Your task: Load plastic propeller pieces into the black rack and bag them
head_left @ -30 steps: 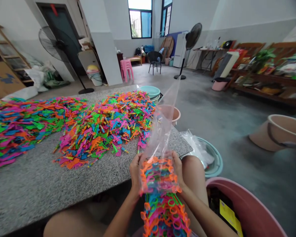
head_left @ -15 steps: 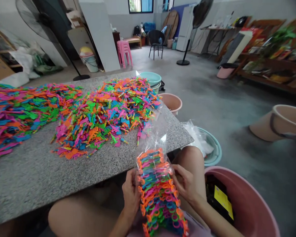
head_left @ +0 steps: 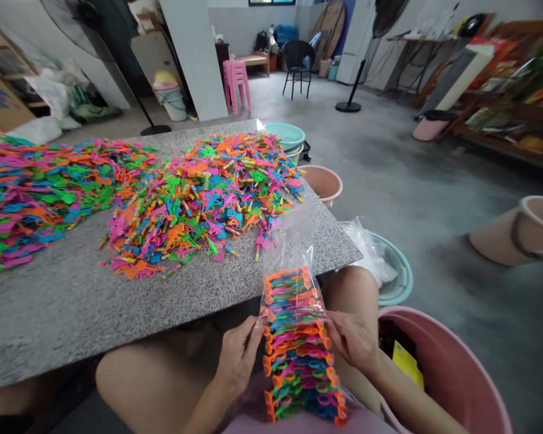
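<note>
A clear plastic bag (head_left: pixel 290 246) covers the far part of a long stack of small coloured plastic toys (head_left: pixel 301 361), with orange suction-cup-like ends along both sides. The stack's near part lies uncovered on my lap. My left hand (head_left: pixel 239 351) pinches the bag's edge at the left of the stack. On the other side my right hand (head_left: pixel 352 339) grips the opposite edge, its fingertips partly hidden. Beyond them, the bag's far end rests over the corner of the granite table (head_left: pixel 199 301). A loose heap of toy-gun-like pieces (head_left: pixel 208 199) lies on it.
Another heap of coloured plastic pieces (head_left: pixel 49 193) covers the table's left. Below my right side stands a pink tub (head_left: pixel 461 367); a light-blue basin (head_left: pixel 402 277) holds clear bags. A brown basin (head_left: pixel 332 187) sits past the table corner, and a beige bucket (head_left: pixel 498 235) is farther right.
The bag's edge and both hands have shifted slightly on the stack, and the stack lies straighter. The camera view has tilted down and turned a little left.
</note>
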Motion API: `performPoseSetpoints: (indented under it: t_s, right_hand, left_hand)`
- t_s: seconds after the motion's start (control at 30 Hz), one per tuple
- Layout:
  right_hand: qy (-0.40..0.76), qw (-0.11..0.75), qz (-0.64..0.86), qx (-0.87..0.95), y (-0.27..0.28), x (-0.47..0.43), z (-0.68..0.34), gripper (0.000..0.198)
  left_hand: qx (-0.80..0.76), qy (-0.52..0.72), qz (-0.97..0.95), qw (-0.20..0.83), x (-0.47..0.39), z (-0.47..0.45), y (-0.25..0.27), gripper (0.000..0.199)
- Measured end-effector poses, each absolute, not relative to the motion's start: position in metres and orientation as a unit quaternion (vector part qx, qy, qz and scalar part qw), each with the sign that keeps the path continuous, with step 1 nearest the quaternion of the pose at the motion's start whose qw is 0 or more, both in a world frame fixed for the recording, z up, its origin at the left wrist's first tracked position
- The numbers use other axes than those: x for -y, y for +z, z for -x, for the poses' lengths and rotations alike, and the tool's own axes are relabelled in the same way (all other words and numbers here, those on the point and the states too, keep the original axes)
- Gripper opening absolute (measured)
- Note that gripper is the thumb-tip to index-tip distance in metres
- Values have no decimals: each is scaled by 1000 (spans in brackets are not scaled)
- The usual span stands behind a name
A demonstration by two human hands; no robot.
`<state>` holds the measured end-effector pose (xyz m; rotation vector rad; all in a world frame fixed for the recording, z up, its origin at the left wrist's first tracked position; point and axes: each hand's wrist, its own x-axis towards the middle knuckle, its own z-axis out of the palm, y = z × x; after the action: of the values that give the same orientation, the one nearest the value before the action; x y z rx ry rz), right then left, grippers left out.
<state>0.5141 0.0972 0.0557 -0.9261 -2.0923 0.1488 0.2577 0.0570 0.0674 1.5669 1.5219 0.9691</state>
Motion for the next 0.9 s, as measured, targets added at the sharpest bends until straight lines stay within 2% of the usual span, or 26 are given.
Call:
performPoseSetpoints:
  t_s: [0.1, 0.23, 0.33, 0.43, 0.57, 0.63, 0.73, 0.9]
  right_hand:
    - [92, 378, 356, 850, 59, -97, -517, 19]
    - [115, 331, 334, 875, 70, -101, -519, 24]
    - [70, 353, 309, 880, 73, -98, -524, 21]
    - [13, 384, 258, 886, 72, -86, -532, 25]
    - [3, 360, 235, 903, 68, -65, -542, 25]
    - [22, 346, 247, 905, 66, -59, -544, 25]
    - [54, 342, 267, 899, 65, -56, -541, 26]
    - [59, 355, 285, 888, 69, -59, -530, 22]
  left_hand:
    - [-613, 398, -619, 285, -56, -262, 63, 39]
    - [-577, 374, -672, 275, -55, -261, 62, 41]
    - [-550, 357, -711, 254, -50, -257, 61, 31]
    - [-513, 388, -748, 162, -40, -252, 50, 29]
    - [-472, 426, -768, 74, -22, -249, 36, 24]
    - [-485, 424, -758, 98, -19, -252, 38, 20]
    - [-543, 419, -704, 186, -25, -262, 49, 18]
    - [-545, 416, -647, 333, -46, -268, 67, 34]
